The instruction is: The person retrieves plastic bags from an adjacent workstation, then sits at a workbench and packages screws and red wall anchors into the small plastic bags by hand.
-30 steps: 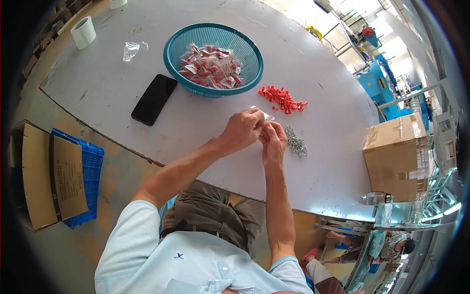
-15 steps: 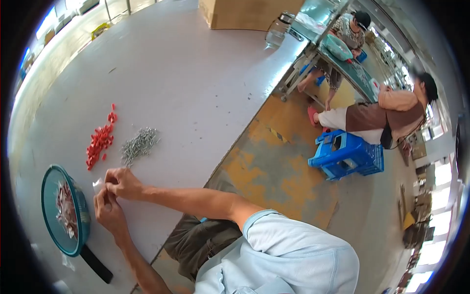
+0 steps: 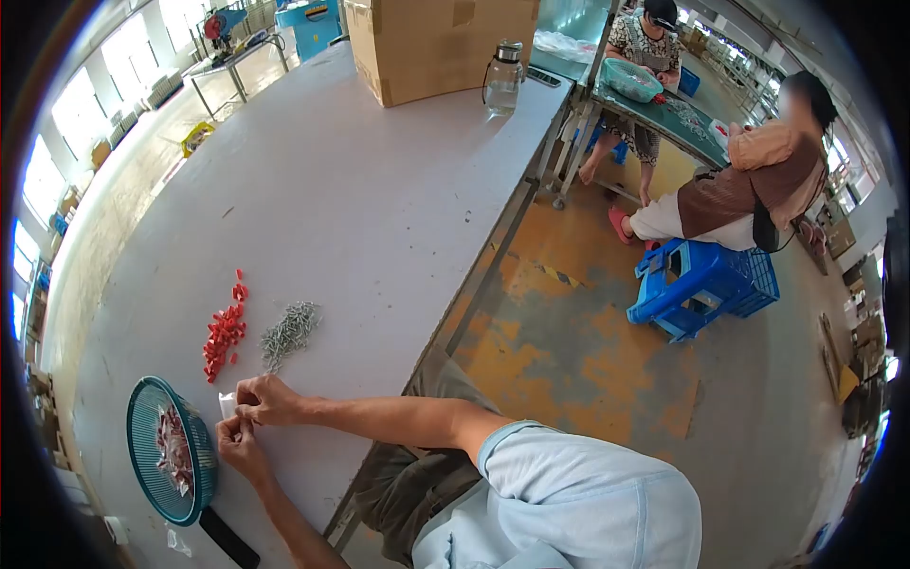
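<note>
A small clear plastic bag (image 3: 227, 405) sticks out beyond the joined fingertips of my two hands. My right hand (image 3: 270, 400) is closed in a pinch at the bag, just below a pile of grey metal screws (image 3: 290, 332). From below, my left hand (image 3: 243, 449) meets it, its fingers closed on the bag too. Whatever else lies between the fingertips is hidden. Small red pieces (image 3: 224, 339) form a pile above the bag. To the left of my left hand stands a teal basket (image 3: 201, 460) holding bagged red pieces (image 3: 173, 450).
A black phone (image 3: 227, 539) lies beside the basket, near an empty-looking plastic wrapper (image 3: 178, 542). At the table's far end are a cardboard box (image 3: 445, 47) and a glass bottle (image 3: 502, 83). Two people sit at another table, one on a blue stool (image 3: 687, 284).
The head view has swung far to the right, bringing the two people and the floor into view. My hands remain together at the bag, with only slight finger movement.
</note>
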